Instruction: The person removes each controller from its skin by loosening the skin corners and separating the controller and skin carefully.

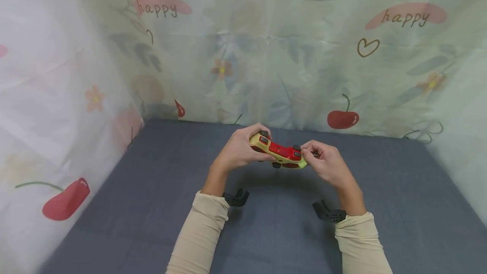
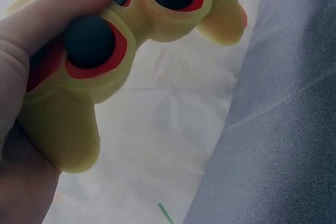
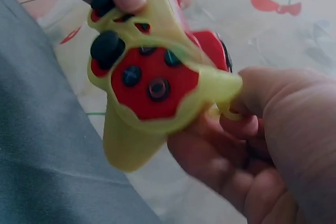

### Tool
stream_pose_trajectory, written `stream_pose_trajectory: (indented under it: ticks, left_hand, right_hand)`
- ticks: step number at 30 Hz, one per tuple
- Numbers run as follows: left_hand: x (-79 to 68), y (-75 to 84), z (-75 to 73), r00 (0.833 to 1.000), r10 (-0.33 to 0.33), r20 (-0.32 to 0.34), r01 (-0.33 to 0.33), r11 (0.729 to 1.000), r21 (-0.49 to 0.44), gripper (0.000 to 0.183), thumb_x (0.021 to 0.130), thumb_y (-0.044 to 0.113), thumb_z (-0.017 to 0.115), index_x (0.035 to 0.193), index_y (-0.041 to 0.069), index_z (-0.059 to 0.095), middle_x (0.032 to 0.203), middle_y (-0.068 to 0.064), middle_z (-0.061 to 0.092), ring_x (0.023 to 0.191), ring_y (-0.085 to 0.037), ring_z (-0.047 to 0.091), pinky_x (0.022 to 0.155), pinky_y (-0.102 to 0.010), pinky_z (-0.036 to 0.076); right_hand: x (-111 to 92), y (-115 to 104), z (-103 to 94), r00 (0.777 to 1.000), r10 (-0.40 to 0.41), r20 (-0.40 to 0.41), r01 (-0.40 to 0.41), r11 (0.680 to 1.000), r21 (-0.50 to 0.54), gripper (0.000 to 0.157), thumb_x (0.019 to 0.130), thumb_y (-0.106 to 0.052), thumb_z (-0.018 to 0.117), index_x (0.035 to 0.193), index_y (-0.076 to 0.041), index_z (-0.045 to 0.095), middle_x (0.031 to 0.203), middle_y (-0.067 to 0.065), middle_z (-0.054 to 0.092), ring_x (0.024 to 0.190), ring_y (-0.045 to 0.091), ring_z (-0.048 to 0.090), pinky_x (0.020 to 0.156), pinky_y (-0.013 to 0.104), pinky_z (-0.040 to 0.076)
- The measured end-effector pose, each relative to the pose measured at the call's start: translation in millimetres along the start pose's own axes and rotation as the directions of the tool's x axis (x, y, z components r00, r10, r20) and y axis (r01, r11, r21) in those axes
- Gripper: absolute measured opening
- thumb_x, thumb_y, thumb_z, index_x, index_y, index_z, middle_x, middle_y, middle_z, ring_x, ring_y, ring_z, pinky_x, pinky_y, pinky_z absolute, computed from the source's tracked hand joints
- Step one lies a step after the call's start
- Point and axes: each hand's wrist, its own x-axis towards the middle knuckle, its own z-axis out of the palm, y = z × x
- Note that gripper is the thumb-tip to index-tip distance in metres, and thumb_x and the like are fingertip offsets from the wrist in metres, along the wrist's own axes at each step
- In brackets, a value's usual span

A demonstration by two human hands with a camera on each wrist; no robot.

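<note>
A red game controller [image 1: 280, 151] with black thumbsticks is held up above the table, partly wrapped in a pale yellow silicone cover [image 3: 126, 148]. My left hand [image 1: 237, 147] grips its left end, the thumb lying across the front beside a thumbstick [image 2: 90, 43] in the left wrist view. At the other end, my right hand [image 1: 326, 163] pinches the cover's edge between thumb and fingers. There the cover is pulled away from the red shell near the shoulder buttons. In the right wrist view the round face buttons [image 3: 157, 88] show through the cover's opening.
Dark grey cloth [image 1: 152, 206] covers the table under both hands. A cherry-printed curtain [image 1: 266, 54] hangs behind the table and along its sides. Black wrist mounts [image 1: 236, 198] stick out inward from both wrists, below the hands.
</note>
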Motion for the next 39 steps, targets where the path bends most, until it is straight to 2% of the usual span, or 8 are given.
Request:
stream_pose_trajectory:
  ticks: [4, 10, 14, 18, 25, 30, 34, 39]
  left_hand:
    - [-0.4, -2.2, 0.1, 1.0, -0.02, 0.016, 0.02, 0.999, -0.044, 0.05, 0.075, 0.033, 0.093, 0.114, 0.023, 0.063, 0.094, -0.002, 0.067, 0.073, -0.02, 0.067, 0.064, -0.035, 0.056]
    - [-0.7, -0.3, -1.6, 0.998, -0.051, -0.042, 0.045, 0.989, -0.138, 0.051, 0.077, 0.035, 0.09, 0.116, 0.022, 0.059, 0.097, -0.005, 0.068, 0.073, -0.023, 0.068, 0.064, -0.035, 0.058]
    - [1.1, 1.8, -1.6, 0.992, -0.095, -0.079, 0.08, 0.982, -0.173, 0.053, 0.08, 0.042, 0.088, 0.117, 0.023, 0.056, 0.095, -0.005, 0.068, 0.073, -0.022, 0.066, 0.063, -0.034, 0.056]
    - [2.6, 3.2, -1.4, 0.985, -0.142, -0.101, 0.115, 0.965, -0.236, 0.056, 0.081, 0.046, 0.086, 0.12, 0.021, 0.054, 0.097, -0.007, 0.069, 0.076, -0.022, 0.069, 0.065, -0.033, 0.057]
    - [1.2, 6.6, -4.0, 0.984, -0.138, -0.112, 0.098, 0.947, -0.305, 0.056, 0.083, 0.043, 0.085, 0.121, 0.018, 0.053, 0.098, -0.011, 0.07, 0.079, -0.025, 0.072, 0.067, -0.033, 0.058]
    - [-0.5, 9.1, -7.3, 0.984, -0.134, -0.121, 0.094, 0.952, -0.291, 0.056, 0.083, 0.045, 0.084, 0.123, 0.018, 0.054, 0.098, -0.008, 0.071, 0.081, -0.024, 0.071, 0.072, -0.042, 0.06]
    - [-0.5, 9.5, -7.4, 0.982, -0.13, -0.137, 0.085, 0.952, -0.295, 0.052, 0.084, 0.043, 0.083, 0.121, 0.02, 0.055, 0.102, -0.007, 0.07, 0.084, -0.023, 0.072, 0.076, -0.042, 0.06]
    - [-0.9, 10.8, -6.7, 0.982, -0.127, -0.142, 0.072, 0.938, -0.34, 0.051, 0.085, 0.038, 0.083, 0.122, 0.017, 0.055, 0.103, -0.008, 0.069, 0.085, -0.023, 0.071, 0.076, -0.039, 0.06]
  right_hand:
    - [0.3, -4.2, 2.9, 0.998, 0.07, -0.003, -0.07, 0.997, -0.025, 0.02, 0.103, -0.016, 0.059, 0.086, -0.007, 0.063, 0.099, 0.016, 0.07, 0.072, 0.019, 0.055, 0.061, 0.027, 0.045]
    - [-0.4, -15.6, 3.1, 0.982, 0.182, -0.055, -0.179, 0.983, 0.047, 0.039, 0.108, -0.042, 0.048, 0.102, -0.006, 0.061, 0.098, 0.013, 0.068, 0.089, 0.024, 0.068, 0.078, 0.028, 0.054]
    - [-1.6, -21.5, 2.0, 0.976, 0.185, -0.118, -0.168, 0.976, 0.136, 0.046, 0.109, -0.046, 0.042, 0.117, -0.004, 0.06, 0.111, 0.015, 0.067, 0.094, 0.008, 0.067, 0.083, 0.016, 0.054]
    - [-2.6, -26.5, 3.9, 0.969, 0.157, -0.193, -0.123, 0.976, 0.179, 0.043, 0.106, -0.041, 0.053, 0.128, -0.005, 0.06, 0.12, 0.014, 0.067, 0.098, -0.005, 0.062, 0.086, 0.008, 0.049]
    - [-0.3, -38.3, 13.0, 0.937, 0.103, -0.335, -0.039, 0.981, 0.191, 0.031, 0.099, -0.027, 0.068, 0.117, -0.002, 0.066, 0.107, 0.015, 0.071, 0.085, 0.001, 0.061, 0.074, 0.013, 0.048]
    - [0.6, -45.1, 12.1, 0.938, 0.052, -0.342, 0.03, 0.973, 0.229, 0.021, 0.101, -0.017, 0.065, 0.103, 0.004, 0.061, 0.097, 0.007, 0.067, 0.083, 0.001, 0.063, 0.077, 0.012, 0.053]
    - [1.5, -46.1, 8.8, 0.941, 0.084, -0.328, 0.014, 0.958, 0.286, 0.025, 0.103, -0.019, 0.061, 0.101, 0.006, 0.058, 0.095, -0.01, 0.064, 0.087, 0.001, 0.066, 0.081, 0.013, 0.055]
    - [2.6, -44.0, 9.8, 0.924, 0.165, -0.344, -0.014, 0.915, 0.402, 0.025, 0.104, -0.019, 0.059, 0.103, 0.005, 0.054, 0.095, -0.017, 0.068, 0.091, 0.003, 0.068, 0.082, 0.015, 0.057]
